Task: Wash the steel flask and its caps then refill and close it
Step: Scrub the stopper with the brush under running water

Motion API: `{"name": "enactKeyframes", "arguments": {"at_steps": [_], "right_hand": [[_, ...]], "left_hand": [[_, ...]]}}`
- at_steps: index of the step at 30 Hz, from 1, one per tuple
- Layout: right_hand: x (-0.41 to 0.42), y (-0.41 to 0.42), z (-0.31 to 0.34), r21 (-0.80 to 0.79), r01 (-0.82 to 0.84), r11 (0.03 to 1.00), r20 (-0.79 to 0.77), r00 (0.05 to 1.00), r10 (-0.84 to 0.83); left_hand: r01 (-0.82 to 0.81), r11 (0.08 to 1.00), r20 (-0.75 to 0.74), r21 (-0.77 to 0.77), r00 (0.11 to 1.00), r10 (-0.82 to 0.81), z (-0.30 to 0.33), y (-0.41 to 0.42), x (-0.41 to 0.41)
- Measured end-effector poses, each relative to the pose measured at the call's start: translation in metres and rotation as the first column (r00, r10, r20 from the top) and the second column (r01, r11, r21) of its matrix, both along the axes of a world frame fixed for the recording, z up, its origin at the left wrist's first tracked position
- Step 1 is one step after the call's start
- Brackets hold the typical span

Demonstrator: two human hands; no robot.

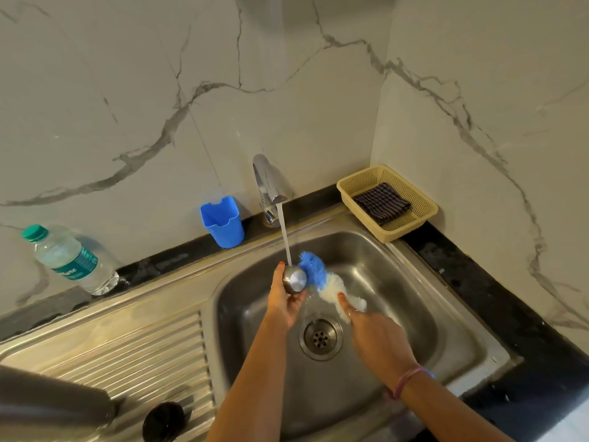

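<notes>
A: Entry, wash stage. The steel cap (pixel 294 280) is sitting over the sink (pixel 366 250) basin, directly under the water stream (pixel 286 237) that is falling from the tap (pixel 269 183). Its flat brushed end is facing the camera.

B: Who is holding it?

A: The left hand (pixel 282 303) is gripping it. The fingers (pixel 278 275) are curling round its far-left side, one fingertip showing above the rim, thumb apparently underneath. So they are closing on the cap, not spreading.

B: And the other hand?

A: The right hand (pixel 373 330) is pinching the blue and white scrubber (pixel 322 279) near its white end. The blue end is touching the cap's right edge.

B: Progress?

A: I am judging this as early to middle. One cap is being scrubbed and rinsed. A dark, blurred cylinder (pixel 54 400) is lying at the near left on the ribbed drainboard (pixel 127 346), probably the flask body, and a round black piece (pixel 164 421) is resting just beside it, possibly the second cap. I cannot tell whether either is already washed.

B: Remaining?

A: Washing whatever is still unwashed, then refilling and closing. A plastic water bottle (pixel 68 260) is standing on the tabletop at the far left, capped, possibly the refill source.

B: Surroundings?

A: A blue holder (pixel 223 223) is standing left of the tap; a yellow basket (pixel 424 215) with a folded cloth (pixel 382 202) is sitting in the far right corner.
</notes>
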State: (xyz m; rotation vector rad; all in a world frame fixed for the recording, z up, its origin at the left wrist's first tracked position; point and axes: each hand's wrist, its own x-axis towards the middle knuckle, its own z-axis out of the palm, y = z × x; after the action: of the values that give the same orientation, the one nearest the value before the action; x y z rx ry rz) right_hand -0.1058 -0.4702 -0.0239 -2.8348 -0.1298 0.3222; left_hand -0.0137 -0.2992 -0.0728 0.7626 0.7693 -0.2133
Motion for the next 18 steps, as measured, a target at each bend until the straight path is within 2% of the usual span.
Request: {"name": "enactKeyframes", "arguments": {"at_steps": [6, 10, 13, 15, 18], "right_hand": [[0.000, 0.001, 0.010, -0.050, -0.020, 0.999, 0.045, 0.999, 0.022], [-0.007, 0.014, 0.011, -0.034, -0.043, 0.998, 0.052, 0.998, 0.045], [-0.005, 0.014, 0.006, -0.009, 0.006, 1.000, 0.021, 1.000, -0.006], [-0.005, 0.018, 0.008, -0.001, 0.012, 1.000, 0.015, 1.000, -0.012], [-0.008, 0.021, 0.011, 0.008, -0.004, 1.000, 0.043, 0.999, 0.003]], "left_hand": [[0.066, 0.998, 0.055, 0.001, 0.996, -0.066, -0.010, 0.019, 0.003], [0.030, 0.999, 0.062, -0.029, 0.998, -0.028, -0.008, 0.015, 0.001], [-0.041, 0.998, 0.025, -0.052, 0.999, 0.043, -0.007, 0.015, 0.002], [-0.033, 0.999, 0.006, -0.018, 0.999, 0.033, -0.007, 0.014, 0.002], [-0.012, 1.000, 0.053, -0.014, 0.999, 0.013, -0.008, 0.014, 0.003]]}}
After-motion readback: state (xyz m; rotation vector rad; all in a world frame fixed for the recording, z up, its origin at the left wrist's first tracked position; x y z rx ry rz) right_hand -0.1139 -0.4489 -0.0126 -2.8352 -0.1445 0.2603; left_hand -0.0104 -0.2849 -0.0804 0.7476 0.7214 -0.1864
